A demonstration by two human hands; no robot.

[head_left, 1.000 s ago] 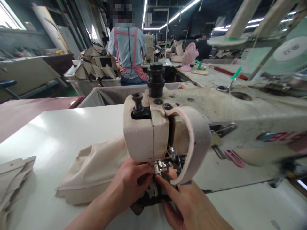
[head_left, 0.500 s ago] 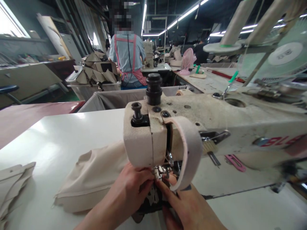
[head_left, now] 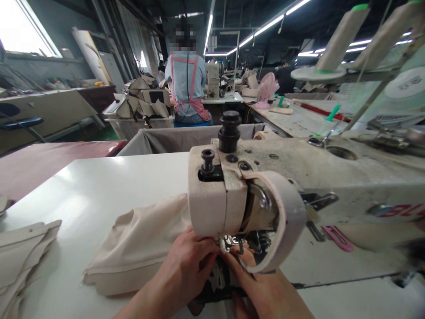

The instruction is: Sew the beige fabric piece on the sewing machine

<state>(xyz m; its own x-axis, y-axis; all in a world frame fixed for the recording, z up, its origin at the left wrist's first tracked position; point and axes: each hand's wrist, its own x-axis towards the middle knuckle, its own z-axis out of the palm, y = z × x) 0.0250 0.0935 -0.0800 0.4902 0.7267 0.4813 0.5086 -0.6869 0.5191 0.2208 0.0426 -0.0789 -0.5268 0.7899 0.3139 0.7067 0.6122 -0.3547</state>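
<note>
Both hands are at the needle area under the head of a white sewing machine (head_left: 207,210). My left hand (head_left: 194,257) is closed, its thumb and fingers pressed together left of the metal presser foot (head_left: 230,243); what it pinches is too small to make out. On the other side, my right hand (head_left: 250,272) reaches beneath the curved pale strap (head_left: 294,221), index finger pointing to the foot and partly hidden. Beige fabric (head_left: 139,248) lies left of the machine head, its right end hidden behind it. Dark material (head_left: 217,283) shows between the hands.
Layered beige pieces (head_left: 26,252) lie at the left of the white table (head_left: 96,181). A pink tool (head_left: 337,238) and a brush rest behind the machine arm. Beyond are a cloth-lined bin (head_left: 172,138), a seated person in a pink apron (head_left: 187,84), and thread cones (head_left: 341,40).
The whole view has shifted, so the machine and table appear farther right and slightly lower. Inside the strap, a shiny metal part now shows. Both hands remain beside the presser foot.
</note>
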